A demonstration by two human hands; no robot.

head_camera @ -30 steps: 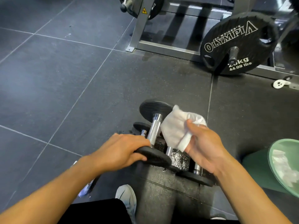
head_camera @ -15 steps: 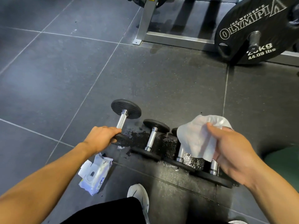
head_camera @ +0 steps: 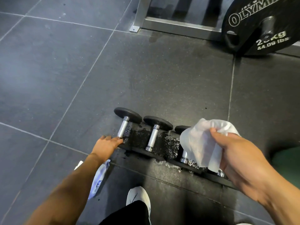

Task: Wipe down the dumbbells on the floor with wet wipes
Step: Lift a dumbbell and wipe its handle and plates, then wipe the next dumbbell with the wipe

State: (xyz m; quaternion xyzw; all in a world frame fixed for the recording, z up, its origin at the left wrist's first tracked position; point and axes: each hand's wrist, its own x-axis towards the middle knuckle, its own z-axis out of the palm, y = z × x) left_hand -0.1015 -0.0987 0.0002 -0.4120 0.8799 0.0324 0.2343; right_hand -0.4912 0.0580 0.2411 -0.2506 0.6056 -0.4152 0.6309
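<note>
Several black dumbbells with chrome handles lie side by side on the dark rubber floor. My left hand (head_camera: 105,146) lies flat with its fingertips on the near head of the leftmost dumbbell (head_camera: 122,129), not gripping it. A second dumbbell (head_camera: 153,137) lies just to its right. My right hand (head_camera: 240,161) holds a crumpled white wet wipe (head_camera: 199,143) above the row's right end. The wipe covers most of a third dumbbell (head_camera: 184,155), and only a chrome collar shows of a further dumbbell (head_camera: 220,173).
A wet wipes packet (head_camera: 99,181) lies on the floor under my left forearm. A large black weight plate (head_camera: 259,25) and a metal rack frame (head_camera: 170,23) stand behind. A green bin (head_camera: 287,158) is at the right edge. My white shoe (head_camera: 138,197) is near. Wet patches lie between the dumbbells.
My left hand carried the dumbbell from above the others to the floor at the row's left end, then loosened its grip. The right hand kept the wipe raised.
</note>
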